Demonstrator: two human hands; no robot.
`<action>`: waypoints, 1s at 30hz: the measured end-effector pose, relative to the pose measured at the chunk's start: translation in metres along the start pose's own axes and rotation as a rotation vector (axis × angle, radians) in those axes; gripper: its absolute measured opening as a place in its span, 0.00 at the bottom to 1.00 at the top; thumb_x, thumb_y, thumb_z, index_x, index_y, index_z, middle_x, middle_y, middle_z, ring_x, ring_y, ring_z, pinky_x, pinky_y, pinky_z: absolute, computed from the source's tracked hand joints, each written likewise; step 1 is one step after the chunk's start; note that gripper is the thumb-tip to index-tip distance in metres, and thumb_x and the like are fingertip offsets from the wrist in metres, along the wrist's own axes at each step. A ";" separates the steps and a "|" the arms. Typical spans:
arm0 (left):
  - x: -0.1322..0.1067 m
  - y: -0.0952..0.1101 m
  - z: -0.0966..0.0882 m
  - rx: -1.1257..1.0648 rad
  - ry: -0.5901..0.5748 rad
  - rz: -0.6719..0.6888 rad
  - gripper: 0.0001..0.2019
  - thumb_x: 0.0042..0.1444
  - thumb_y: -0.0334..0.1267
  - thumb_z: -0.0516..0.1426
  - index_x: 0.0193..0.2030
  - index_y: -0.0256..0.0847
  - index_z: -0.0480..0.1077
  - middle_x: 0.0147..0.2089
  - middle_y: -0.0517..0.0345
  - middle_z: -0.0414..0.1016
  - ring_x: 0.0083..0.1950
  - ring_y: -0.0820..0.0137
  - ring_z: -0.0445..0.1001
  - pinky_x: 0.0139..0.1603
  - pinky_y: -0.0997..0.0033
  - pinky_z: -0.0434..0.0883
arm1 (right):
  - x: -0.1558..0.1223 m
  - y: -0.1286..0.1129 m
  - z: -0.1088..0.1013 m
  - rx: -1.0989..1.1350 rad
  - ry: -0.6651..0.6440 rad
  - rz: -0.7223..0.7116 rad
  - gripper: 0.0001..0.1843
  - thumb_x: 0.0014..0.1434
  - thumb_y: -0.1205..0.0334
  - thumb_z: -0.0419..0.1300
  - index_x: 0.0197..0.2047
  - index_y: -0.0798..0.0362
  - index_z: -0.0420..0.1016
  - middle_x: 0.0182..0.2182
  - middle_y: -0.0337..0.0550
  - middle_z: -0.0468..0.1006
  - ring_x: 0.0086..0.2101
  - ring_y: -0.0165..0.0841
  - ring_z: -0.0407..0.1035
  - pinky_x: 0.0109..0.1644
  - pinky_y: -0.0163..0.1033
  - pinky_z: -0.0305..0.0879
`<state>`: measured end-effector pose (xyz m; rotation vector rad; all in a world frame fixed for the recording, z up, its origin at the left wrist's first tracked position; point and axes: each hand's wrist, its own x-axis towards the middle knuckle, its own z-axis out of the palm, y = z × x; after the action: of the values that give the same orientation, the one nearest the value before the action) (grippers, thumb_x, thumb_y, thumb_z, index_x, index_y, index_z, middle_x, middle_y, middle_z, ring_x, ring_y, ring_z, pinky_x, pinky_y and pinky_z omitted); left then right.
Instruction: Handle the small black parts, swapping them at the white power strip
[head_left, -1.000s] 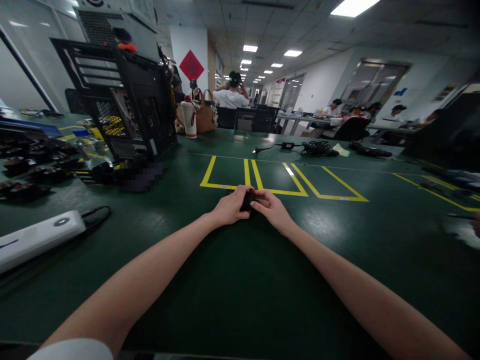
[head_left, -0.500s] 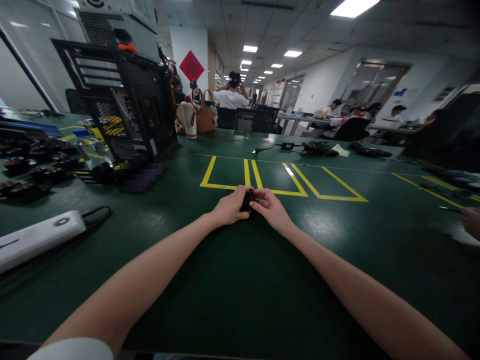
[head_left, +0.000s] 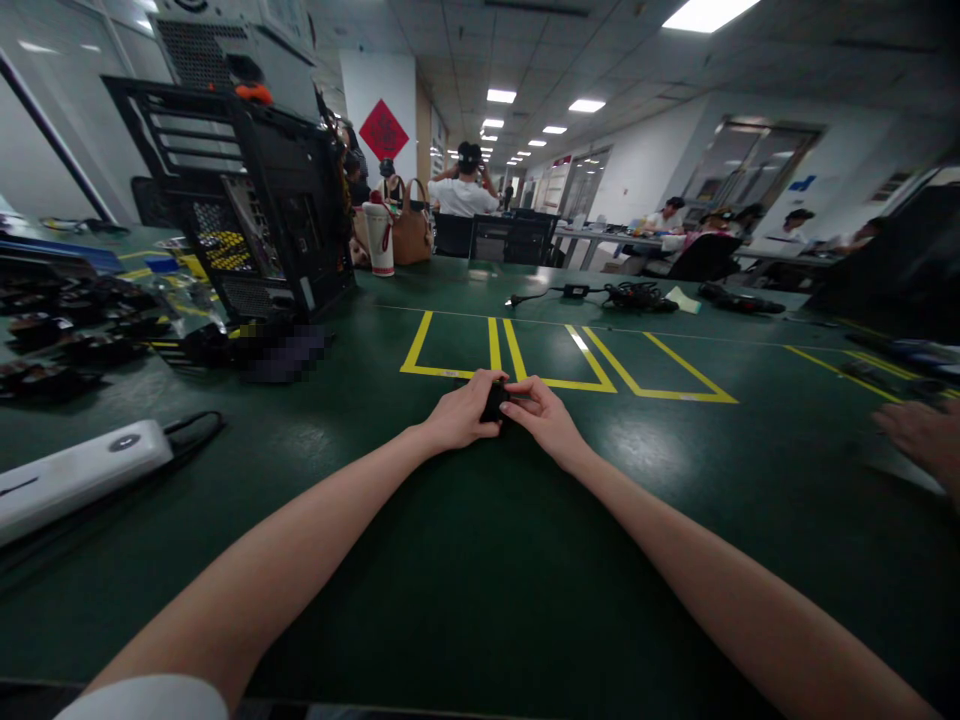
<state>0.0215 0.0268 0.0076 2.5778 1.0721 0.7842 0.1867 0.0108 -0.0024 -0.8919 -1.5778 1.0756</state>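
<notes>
Both of my arms reach forward over the dark green table (head_left: 480, 560). My left hand (head_left: 459, 412) and my right hand (head_left: 546, 416) meet near the yellow floor-tape rectangles (head_left: 525, 360) marked on the tabletop. Between them sits a small black object (head_left: 495, 400), too small to name. My left fingers curl round its left side. My right thumb and fingers pinch its right side. Most of the object is hidden by my fingers.
A black computer case (head_left: 247, 220) stands at the back left beside trays of dark parts (head_left: 67, 330). A white power strip (head_left: 71, 475) lies at the left. Cables and adapters (head_left: 637, 295) lie at the far edge. Another person's hand (head_left: 922, 435) reaches in at the right.
My hands have hardly moved on the small black object. The other person's hand at the right edge has come further into view over the table.
</notes>
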 end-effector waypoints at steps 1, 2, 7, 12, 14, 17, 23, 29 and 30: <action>0.000 0.001 0.000 -0.002 -0.006 -0.006 0.30 0.45 0.37 0.56 0.53 0.43 0.46 0.53 0.51 0.56 0.47 0.61 0.66 0.41 0.61 0.68 | 0.000 0.000 0.000 -0.010 0.003 0.001 0.13 0.47 0.62 0.60 0.38 0.50 0.64 0.40 0.39 0.68 0.41 0.31 0.68 0.48 0.42 0.64; 0.000 0.001 -0.001 -0.004 -0.012 -0.012 0.30 0.45 0.37 0.56 0.53 0.43 0.46 0.53 0.51 0.56 0.47 0.61 0.66 0.41 0.61 0.68 | 0.000 -0.001 0.000 -0.021 0.005 0.008 0.14 0.47 0.62 0.60 0.39 0.50 0.64 0.40 0.39 0.69 0.42 0.31 0.68 0.49 0.43 0.64; 0.000 0.003 -0.002 -0.015 -0.014 -0.019 0.30 0.44 0.36 0.56 0.53 0.44 0.46 0.53 0.51 0.56 0.48 0.61 0.66 0.41 0.61 0.67 | 0.000 -0.004 -0.002 -0.053 -0.020 0.078 0.17 0.48 0.62 0.59 0.43 0.51 0.64 0.44 0.43 0.69 0.45 0.34 0.66 0.52 0.45 0.61; 0.000 0.003 -0.002 -0.013 -0.020 -0.027 0.30 0.45 0.37 0.56 0.53 0.45 0.46 0.53 0.51 0.56 0.48 0.61 0.66 0.41 0.61 0.67 | -0.002 -0.005 0.000 0.004 -0.043 0.031 0.16 0.47 0.62 0.60 0.41 0.50 0.63 0.44 0.40 0.67 0.44 0.33 0.67 0.49 0.43 0.64; -0.001 0.002 -0.002 -0.011 -0.021 -0.021 0.30 0.45 0.37 0.56 0.53 0.44 0.46 0.53 0.51 0.56 0.48 0.61 0.66 0.41 0.61 0.67 | -0.003 -0.004 0.000 0.000 -0.037 0.020 0.15 0.48 0.61 0.59 0.40 0.50 0.63 0.44 0.40 0.67 0.43 0.32 0.67 0.49 0.42 0.64; 0.000 0.002 -0.002 -0.005 -0.015 -0.017 0.30 0.45 0.37 0.56 0.53 0.44 0.46 0.53 0.51 0.56 0.47 0.62 0.66 0.41 0.62 0.68 | -0.003 -0.003 0.000 -0.017 -0.013 0.017 0.13 0.49 0.60 0.59 0.39 0.49 0.63 0.42 0.39 0.67 0.41 0.31 0.68 0.48 0.42 0.64; 0.000 0.002 -0.001 0.002 -0.017 -0.022 0.30 0.44 0.37 0.56 0.53 0.44 0.46 0.53 0.51 0.56 0.48 0.61 0.66 0.41 0.61 0.68 | 0.000 -0.001 -0.001 -0.067 -0.004 0.009 0.15 0.49 0.60 0.58 0.42 0.49 0.63 0.43 0.41 0.68 0.43 0.32 0.66 0.51 0.44 0.62; 0.000 0.003 -0.002 -0.011 -0.022 -0.034 0.31 0.44 0.36 0.56 0.53 0.44 0.46 0.53 0.51 0.56 0.48 0.61 0.66 0.43 0.60 0.67 | -0.001 -0.002 -0.002 -0.036 -0.038 0.036 0.17 0.47 0.61 0.59 0.42 0.50 0.63 0.43 0.41 0.68 0.45 0.34 0.65 0.51 0.46 0.62; 0.000 0.003 -0.002 -0.011 -0.020 -0.030 0.30 0.44 0.36 0.56 0.53 0.44 0.46 0.53 0.51 0.56 0.48 0.61 0.66 0.43 0.60 0.67 | -0.001 -0.002 -0.002 -0.023 -0.043 0.028 0.17 0.47 0.61 0.60 0.41 0.50 0.63 0.43 0.40 0.68 0.45 0.34 0.65 0.51 0.45 0.63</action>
<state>0.0222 0.0249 0.0103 2.5490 1.0946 0.7530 0.1885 0.0095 -0.0003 -0.9137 -1.6204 1.1051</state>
